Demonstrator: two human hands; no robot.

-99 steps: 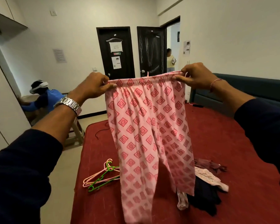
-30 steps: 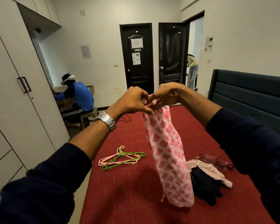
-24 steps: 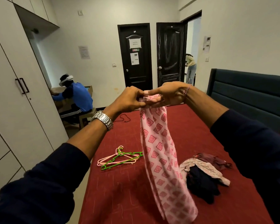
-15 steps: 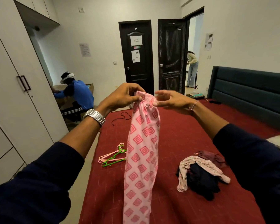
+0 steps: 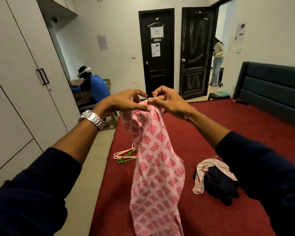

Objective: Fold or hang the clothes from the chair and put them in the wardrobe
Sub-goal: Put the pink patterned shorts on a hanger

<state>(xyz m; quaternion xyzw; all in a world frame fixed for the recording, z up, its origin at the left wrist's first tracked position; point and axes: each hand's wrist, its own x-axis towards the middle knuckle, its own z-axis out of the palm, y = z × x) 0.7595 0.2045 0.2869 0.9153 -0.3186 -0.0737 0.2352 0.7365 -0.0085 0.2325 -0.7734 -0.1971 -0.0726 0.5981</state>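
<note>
Both hands raised at the middle of the view, meeting at the gathered waistband of pink trousers printed with red diamonds (image 5: pixel 156 159). Left hand (image 5: pixel 126 101), with a silver metal watch (image 5: pixel 92 119) on its wrist: thumb pressed under the waistband, fingers arched over the cloth, nipping its left edge. Right hand (image 5: pixel 169 103), with a thin bead bracelet (image 5: pixel 189 113) on its wrist: fingers curled, pinching the waistband's right edge. Trousers hanging folded lengthwise toward 6 o'clock, above a bed with a dark red cover (image 5: pixel 211 133). Pink and green plastic hangers (image 5: pixel 124 155) at 9 o'clock of the hanging cloth, near the bed's edge. Heap of dark and pale floral clothes (image 5: pixel 213 179) at 3 o'clock of it, apart from it. White wardrobe with black handles (image 5: pixel 24 82) at 9 o'clock of the hands, doors closed.
</note>
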